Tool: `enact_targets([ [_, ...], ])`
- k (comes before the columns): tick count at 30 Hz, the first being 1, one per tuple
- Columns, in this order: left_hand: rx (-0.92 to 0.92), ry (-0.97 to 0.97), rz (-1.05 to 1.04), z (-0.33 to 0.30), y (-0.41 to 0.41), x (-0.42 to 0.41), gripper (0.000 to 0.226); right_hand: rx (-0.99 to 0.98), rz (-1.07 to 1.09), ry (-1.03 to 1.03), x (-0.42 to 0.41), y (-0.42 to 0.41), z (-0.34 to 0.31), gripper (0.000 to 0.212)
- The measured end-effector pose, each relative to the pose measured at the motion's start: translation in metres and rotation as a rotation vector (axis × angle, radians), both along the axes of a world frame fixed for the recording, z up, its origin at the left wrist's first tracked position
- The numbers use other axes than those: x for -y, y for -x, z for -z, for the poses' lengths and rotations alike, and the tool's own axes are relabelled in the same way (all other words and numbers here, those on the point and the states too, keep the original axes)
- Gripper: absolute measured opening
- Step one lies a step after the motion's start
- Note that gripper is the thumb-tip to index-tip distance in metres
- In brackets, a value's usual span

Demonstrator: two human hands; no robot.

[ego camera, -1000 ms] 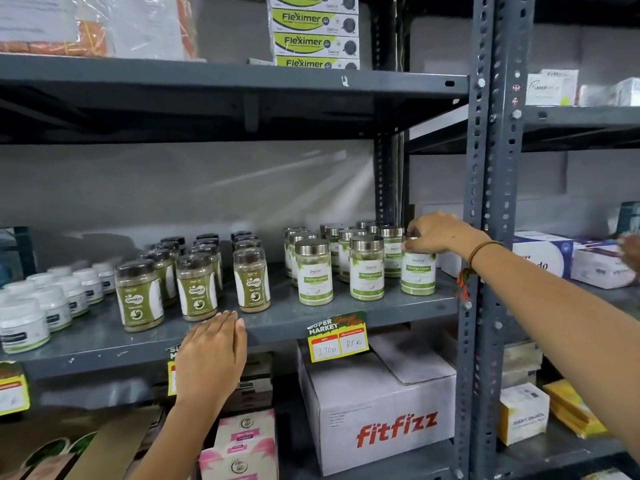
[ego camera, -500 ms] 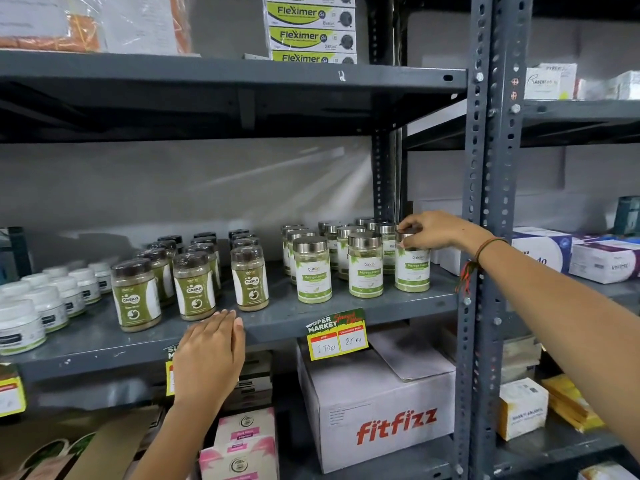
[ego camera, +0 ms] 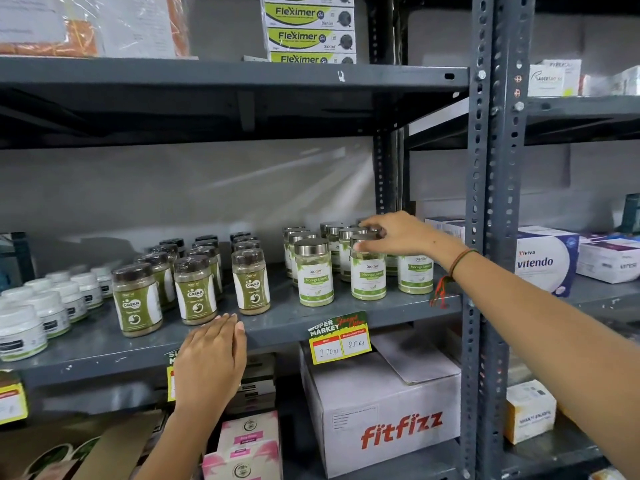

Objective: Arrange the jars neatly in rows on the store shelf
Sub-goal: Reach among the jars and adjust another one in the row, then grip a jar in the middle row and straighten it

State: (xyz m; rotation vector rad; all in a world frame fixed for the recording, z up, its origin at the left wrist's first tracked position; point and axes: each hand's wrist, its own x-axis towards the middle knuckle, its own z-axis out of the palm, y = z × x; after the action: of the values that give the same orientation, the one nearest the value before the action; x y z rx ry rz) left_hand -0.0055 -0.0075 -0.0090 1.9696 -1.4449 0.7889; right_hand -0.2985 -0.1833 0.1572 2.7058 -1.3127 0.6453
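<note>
Silver-lidded moringa jars stand in rows on the grey shelf [ego camera: 277, 329], with three in front: a left one [ego camera: 313, 276], a middle one [ego camera: 368, 279] and a right one [ego camera: 415, 275]. My right hand [ego camera: 398, 233] reaches in from the right, and its fingers and thumb close over the lid of the middle front jar. The right jar stands free under my wrist. Brown-lidded Gaska jars [ego camera: 251, 282] line up in rows to the left. My left hand [ego camera: 211, 355] rests flat on the shelf's front edge, holding nothing.
Small white jars [ego camera: 20, 330] fill the shelf's left end. A steel upright [ego camera: 483, 237] stands just right of the jars. A price tag [ego camera: 341, 339] hangs from the shelf edge. Below sit a fitfizz carton [ego camera: 381, 410] and pink boxes [ego camera: 247, 441]. Boxes [ego camera: 545, 259] occupy the neighbouring bay.
My right hand has let go of the rightmost front jar, which now stands on the shelf, and shifted left onto the middle jar's lid. My left hand has stayed put.
</note>
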Motion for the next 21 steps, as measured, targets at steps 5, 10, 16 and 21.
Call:
enact_targets([
  [5, 0.006, 0.011, -0.001, 0.0, -0.001, 0.0, 0.044, -0.02, 0.013, 0.007, 0.005, -0.008, 0.003, 0.065],
  [10, 0.0, 0.023, 0.006, 0.002, -0.002, 0.003, 0.046, 0.022, 0.012, -0.003, 0.005, -0.011, 0.005, 0.061],
  [16, -0.007, 0.012, 0.003, 0.002, -0.002, 0.003, 0.047, 0.028, 0.008, -0.014, 0.005, -0.01, 0.006, 0.062],
  [21, -0.017, 0.012, 0.0, 0.0, -0.001, 0.001, 0.046, 0.077, -0.019, 0.111, -0.006, -0.022, 0.002, 0.07],
])
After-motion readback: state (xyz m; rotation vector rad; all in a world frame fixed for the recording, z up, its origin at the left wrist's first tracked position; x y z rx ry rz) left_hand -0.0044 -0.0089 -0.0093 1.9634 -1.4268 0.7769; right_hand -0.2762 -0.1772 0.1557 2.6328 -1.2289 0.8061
